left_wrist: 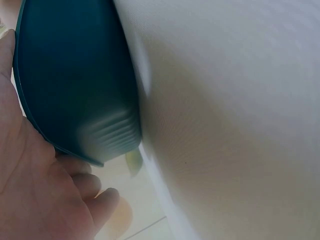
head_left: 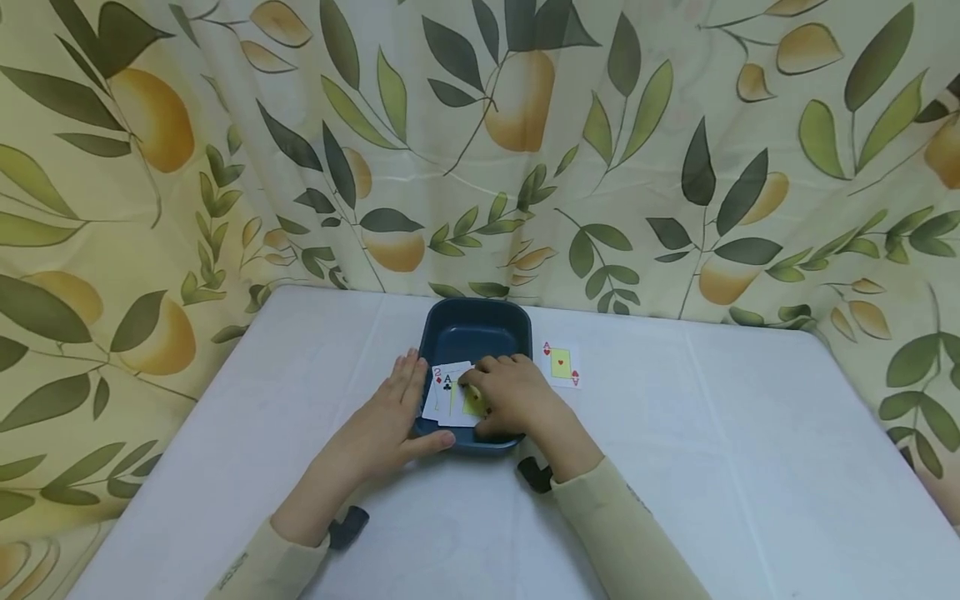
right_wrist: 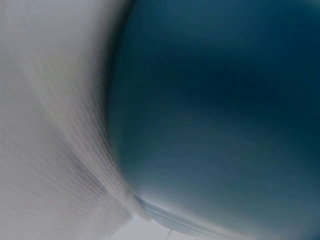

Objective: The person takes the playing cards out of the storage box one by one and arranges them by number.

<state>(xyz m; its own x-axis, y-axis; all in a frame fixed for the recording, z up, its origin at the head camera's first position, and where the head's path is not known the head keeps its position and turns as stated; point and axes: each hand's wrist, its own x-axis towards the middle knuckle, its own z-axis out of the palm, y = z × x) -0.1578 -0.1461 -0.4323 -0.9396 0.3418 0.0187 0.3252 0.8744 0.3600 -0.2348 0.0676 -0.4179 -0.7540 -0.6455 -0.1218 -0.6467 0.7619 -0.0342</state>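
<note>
A dark blue rectangular tray (head_left: 480, 310) sits on the white table, with a few overlapping playing cards (head_left: 453, 410) at its near end. A two of diamonds and an ace of clubs show their corners. My right hand (head_left: 517, 392) reaches over the right rim, its fingers curled over the ace of clubs and its thumb at the near edge; part of the cards is hidden under it. With fingers straight, my left hand (head_left: 382, 417) rests against the tray's left side, thumb along the near rim. The tray's outer wall (left_wrist: 80, 65) fills much of the left wrist view.
An ace of hearts (head_left: 561, 365) lies face up on the white tablecloth (head_left: 697, 450), just right of the tray. Behind the table hangs a curtain (head_left: 465, 167) printed with fruit and leaves. A dark device (head_left: 348, 527) is strapped at each wrist.
</note>
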